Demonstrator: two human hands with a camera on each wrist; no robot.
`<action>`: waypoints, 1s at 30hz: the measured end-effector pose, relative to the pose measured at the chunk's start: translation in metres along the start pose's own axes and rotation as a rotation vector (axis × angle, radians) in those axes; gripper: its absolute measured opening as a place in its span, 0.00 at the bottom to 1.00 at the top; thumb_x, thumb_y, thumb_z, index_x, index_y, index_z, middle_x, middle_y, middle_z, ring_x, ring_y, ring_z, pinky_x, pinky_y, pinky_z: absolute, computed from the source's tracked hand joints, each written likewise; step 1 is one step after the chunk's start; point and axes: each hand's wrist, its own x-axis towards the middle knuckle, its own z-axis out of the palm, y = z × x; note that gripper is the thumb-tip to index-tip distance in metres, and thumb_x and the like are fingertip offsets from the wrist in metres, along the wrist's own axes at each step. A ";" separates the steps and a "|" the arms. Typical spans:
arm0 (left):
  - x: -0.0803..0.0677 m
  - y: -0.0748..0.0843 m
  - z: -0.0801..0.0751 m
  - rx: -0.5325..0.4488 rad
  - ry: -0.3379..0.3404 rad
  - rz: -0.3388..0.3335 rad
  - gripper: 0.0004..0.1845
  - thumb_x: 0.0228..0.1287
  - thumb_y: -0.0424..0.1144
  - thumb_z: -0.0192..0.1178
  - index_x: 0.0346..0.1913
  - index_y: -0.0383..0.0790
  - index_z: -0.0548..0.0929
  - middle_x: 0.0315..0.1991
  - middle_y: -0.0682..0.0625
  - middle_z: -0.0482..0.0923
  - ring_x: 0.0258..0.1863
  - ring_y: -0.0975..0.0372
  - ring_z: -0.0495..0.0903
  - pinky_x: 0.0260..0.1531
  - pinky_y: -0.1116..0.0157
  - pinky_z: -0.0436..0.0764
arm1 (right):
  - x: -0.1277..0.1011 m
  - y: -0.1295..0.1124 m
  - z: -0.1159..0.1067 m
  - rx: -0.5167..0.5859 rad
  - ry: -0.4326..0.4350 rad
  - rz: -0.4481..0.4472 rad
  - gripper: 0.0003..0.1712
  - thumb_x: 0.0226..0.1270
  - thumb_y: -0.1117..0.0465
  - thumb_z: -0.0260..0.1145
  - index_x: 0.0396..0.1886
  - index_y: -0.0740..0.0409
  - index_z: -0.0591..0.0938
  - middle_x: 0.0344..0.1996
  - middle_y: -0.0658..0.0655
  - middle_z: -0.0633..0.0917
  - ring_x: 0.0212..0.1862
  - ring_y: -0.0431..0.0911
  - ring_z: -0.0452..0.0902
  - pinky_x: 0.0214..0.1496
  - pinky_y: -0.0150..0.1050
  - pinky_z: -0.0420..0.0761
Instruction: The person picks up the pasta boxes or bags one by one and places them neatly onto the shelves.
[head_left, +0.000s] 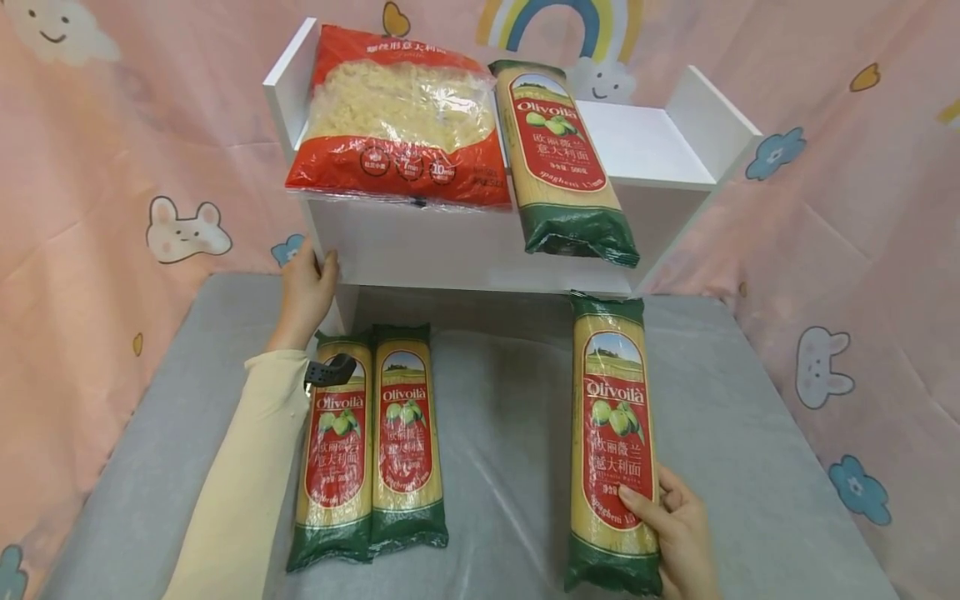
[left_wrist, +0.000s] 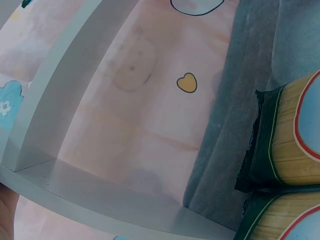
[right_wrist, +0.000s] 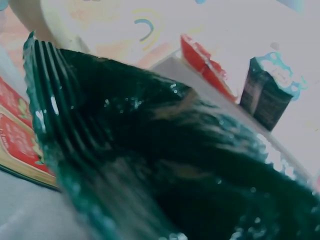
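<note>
My right hand [head_left: 675,525] grips the lower right edge of a long spaghetti packet [head_left: 611,417] lying on the grey table [head_left: 510,433], thumb on its red label. In the right wrist view its dark green end [right_wrist: 150,150] fills the picture. My left hand [head_left: 306,287] holds the front edge of the left wall of a white shelf [head_left: 465,242], thumb on the inner side. Two more spaghetti packets [head_left: 336,442] [head_left: 405,433] lie side by side just right of my left forearm; their green tops [left_wrist: 285,145] show in the left wrist view, below the shelf [left_wrist: 100,200].
On the shelf's upper board lie a red bag of short pasta [head_left: 397,117] and another spaghetti packet [head_left: 558,158], both overhanging the front edge. The board's right half [head_left: 645,150] is bare. Pink patterned cloth [head_left: 847,250] hangs all round the table.
</note>
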 end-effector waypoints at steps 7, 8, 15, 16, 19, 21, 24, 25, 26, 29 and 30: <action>0.000 -0.003 0.001 0.005 0.025 0.026 0.10 0.70 0.30 0.47 0.43 0.24 0.73 0.24 0.35 0.72 0.21 0.51 0.69 0.22 0.59 0.66 | -0.002 -0.011 -0.017 -0.015 -0.007 -0.036 0.21 0.68 0.71 0.57 0.49 0.39 0.79 0.37 0.51 0.86 0.35 0.46 0.83 0.33 0.41 0.82; 0.000 -0.003 0.001 0.004 0.025 0.028 0.10 0.70 0.30 0.47 0.44 0.24 0.73 0.24 0.35 0.73 0.21 0.51 0.69 0.22 0.59 0.66 | -0.002 -0.013 -0.018 -0.011 -0.014 -0.044 0.22 0.68 0.72 0.56 0.49 0.39 0.80 0.37 0.52 0.86 0.34 0.46 0.83 0.32 0.41 0.82; -0.001 -0.004 0.000 -0.004 0.009 0.025 0.11 0.71 0.31 0.46 0.45 0.24 0.73 0.24 0.35 0.72 0.21 0.52 0.68 0.22 0.59 0.65 | -0.003 -0.023 -0.027 -0.004 -0.037 -0.068 0.23 0.69 0.73 0.53 0.50 0.41 0.80 0.37 0.53 0.86 0.35 0.48 0.83 0.31 0.42 0.82; -0.001 -0.004 0.000 -0.005 0.007 0.023 0.11 0.71 0.32 0.46 0.45 0.24 0.73 0.24 0.35 0.72 0.21 0.52 0.68 0.22 0.59 0.65 | -0.003 -0.025 -0.028 -0.003 -0.036 -0.068 0.23 0.69 0.73 0.54 0.50 0.41 0.80 0.37 0.53 0.86 0.35 0.48 0.83 0.31 0.42 0.82; -0.001 -0.003 -0.001 -0.007 0.000 0.011 0.11 0.72 0.33 0.46 0.45 0.25 0.72 0.24 0.36 0.72 0.21 0.51 0.68 0.23 0.58 0.65 | -0.004 -0.028 -0.030 -0.006 -0.035 -0.070 0.22 0.69 0.73 0.53 0.50 0.42 0.80 0.37 0.53 0.86 0.35 0.48 0.83 0.31 0.43 0.82; -0.001 -0.003 0.000 -0.006 0.003 0.012 0.11 0.72 0.33 0.46 0.45 0.25 0.72 0.24 0.36 0.72 0.21 0.51 0.68 0.23 0.58 0.65 | -0.005 -0.031 -0.031 -0.006 -0.039 -0.070 0.21 0.69 0.72 0.53 0.50 0.43 0.80 0.37 0.54 0.86 0.35 0.48 0.83 0.31 0.43 0.82; -0.001 -0.003 0.000 -0.005 0.005 0.012 0.11 0.72 0.33 0.46 0.45 0.25 0.72 0.24 0.36 0.72 0.21 0.51 0.67 0.23 0.58 0.65 | -0.005 -0.034 -0.033 -0.027 -0.035 -0.068 0.20 0.70 0.72 0.54 0.50 0.43 0.79 0.37 0.53 0.86 0.35 0.48 0.83 0.31 0.44 0.82; -0.001 -0.003 0.000 -0.004 0.006 0.013 0.11 0.72 0.33 0.46 0.45 0.25 0.72 0.25 0.36 0.72 0.21 0.50 0.68 0.23 0.58 0.65 | -0.005 -0.036 -0.034 -0.031 -0.034 -0.061 0.20 0.70 0.71 0.54 0.50 0.43 0.78 0.37 0.53 0.86 0.35 0.48 0.83 0.31 0.44 0.82; 0.000 -0.003 0.000 -0.002 0.006 0.014 0.11 0.72 0.33 0.46 0.45 0.25 0.72 0.25 0.35 0.72 0.21 0.50 0.68 0.23 0.58 0.65 | -0.005 -0.037 -0.035 -0.040 -0.030 -0.059 0.20 0.70 0.71 0.54 0.50 0.43 0.78 0.37 0.53 0.86 0.35 0.48 0.83 0.31 0.44 0.82; 0.000 -0.002 0.000 0.000 0.004 0.011 0.12 0.72 0.33 0.46 0.46 0.25 0.73 0.26 0.35 0.73 0.23 0.49 0.69 0.24 0.58 0.66 | -0.006 -0.042 -0.038 -0.056 -0.015 -0.066 0.19 0.70 0.71 0.54 0.50 0.42 0.78 0.37 0.53 0.86 0.34 0.48 0.83 0.30 0.44 0.82; -0.001 -0.002 0.000 0.001 0.002 0.010 0.12 0.72 0.33 0.46 0.46 0.25 0.72 0.26 0.34 0.73 0.23 0.49 0.70 0.24 0.58 0.66 | -0.007 -0.044 -0.039 -0.060 -0.014 -0.069 0.19 0.70 0.71 0.54 0.50 0.43 0.78 0.36 0.53 0.86 0.34 0.48 0.84 0.30 0.44 0.82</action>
